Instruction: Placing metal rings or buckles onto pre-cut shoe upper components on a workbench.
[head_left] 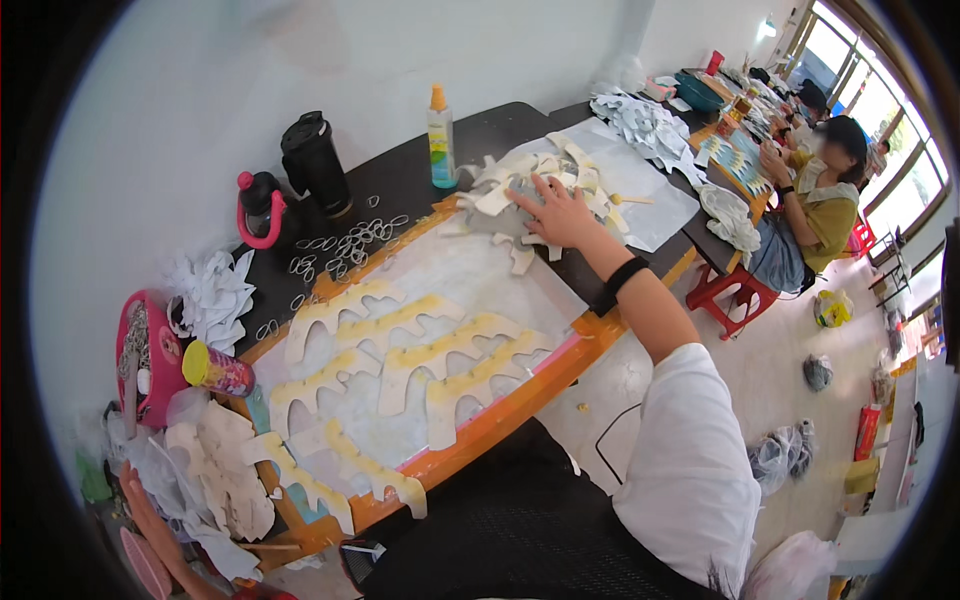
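My right hand (555, 212) lies with fingers spread on a heap of cream and grey cut strips (490, 200) at the table's far end. In front of me, several cream strips with scalloped edges (470, 385) lie in rows on a white sheet, a yellow coating along their bands. Down at the lower left, my left hand (142, 500) is seen edge-on, fingers stretched out, beside white crumpled material (185, 500). Nothing shows in its fingers. Next to it sits a stack of plain cream cut pieces (225, 465). A thin stick (635, 200) pokes out of the heap.
Along the wall stand a spray bottle (441, 140), a black tumbler (317, 165) and a pink-handled bottle (262, 205). Small pale rings (350, 245) lie scattered nearby. A pink basket (150, 350) and a yellow-pink can (215, 370) are at left. A co-worker (820, 200) sits at right.
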